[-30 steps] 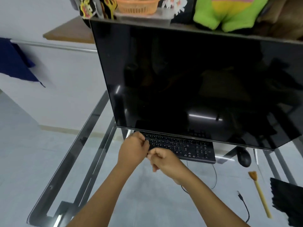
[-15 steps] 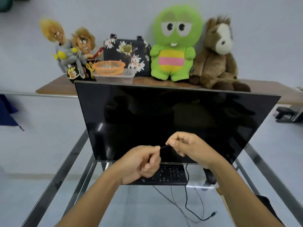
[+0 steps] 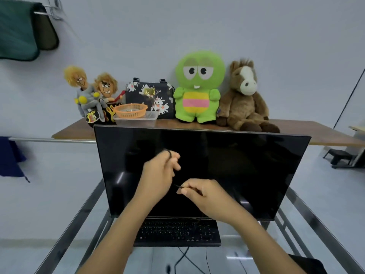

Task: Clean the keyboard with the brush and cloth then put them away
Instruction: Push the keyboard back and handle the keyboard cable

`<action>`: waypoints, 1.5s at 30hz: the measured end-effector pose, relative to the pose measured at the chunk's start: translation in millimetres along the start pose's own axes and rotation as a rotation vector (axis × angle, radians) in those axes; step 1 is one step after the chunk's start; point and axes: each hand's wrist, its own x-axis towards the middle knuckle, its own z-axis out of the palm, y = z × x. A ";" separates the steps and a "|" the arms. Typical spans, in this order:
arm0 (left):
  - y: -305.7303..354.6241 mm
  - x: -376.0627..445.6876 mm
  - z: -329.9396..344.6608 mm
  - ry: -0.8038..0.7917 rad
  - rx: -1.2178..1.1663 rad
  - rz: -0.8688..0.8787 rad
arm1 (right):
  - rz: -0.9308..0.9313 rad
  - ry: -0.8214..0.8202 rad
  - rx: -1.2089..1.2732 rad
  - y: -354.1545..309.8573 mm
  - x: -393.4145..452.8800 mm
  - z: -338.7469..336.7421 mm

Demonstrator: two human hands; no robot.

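Two hands (image 3: pixel 158 175) (image 3: pixel 205 196) hold one cable (image 3: pixel 178 186) above one keyboard (image 3: pixel 177 232).

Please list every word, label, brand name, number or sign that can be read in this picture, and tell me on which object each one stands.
No text here can be read with certainty.
Black computer keyboard: white key legends, too small and blurred to read.
Gold plate on the black floral handbag: any marking is too small to read.
Yellow and red patches on the cartoon-faced plush dolls: shapes only, no letters can be made out.
Black monitor screen: dark, shows no text.
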 end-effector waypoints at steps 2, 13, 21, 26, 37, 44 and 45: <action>-4.6 -8.8 3.5 -0.182 0.113 0.023 | -0.049 0.031 -0.028 -10.5 7.1 -14.2; 64.9 -38.1 -5.5 -0.439 -1.160 -0.309 | -0.104 0.122 0.451 -16.0 46.8 -44.9; 43.9 21.7 -3.1 0.219 -0.482 -0.196 | -0.069 -0.050 0.096 -1.8 33.2 -6.6; -3.6 8.5 4.9 -0.211 0.117 -0.101 | -0.163 0.011 -0.133 -9.4 40.6 -29.2; 37.4 -2.5 3.7 -0.492 -1.428 -0.431 | -0.067 0.178 0.329 13.4 58.5 -9.0; -5.4 25.2 4.3 0.025 -1.174 -0.571 | 0.002 -0.165 -0.045 13.4 37.9 12.9; -13.0 24.8 7.6 0.066 -0.994 -0.550 | -0.008 -0.187 -0.134 11.8 37.4 10.8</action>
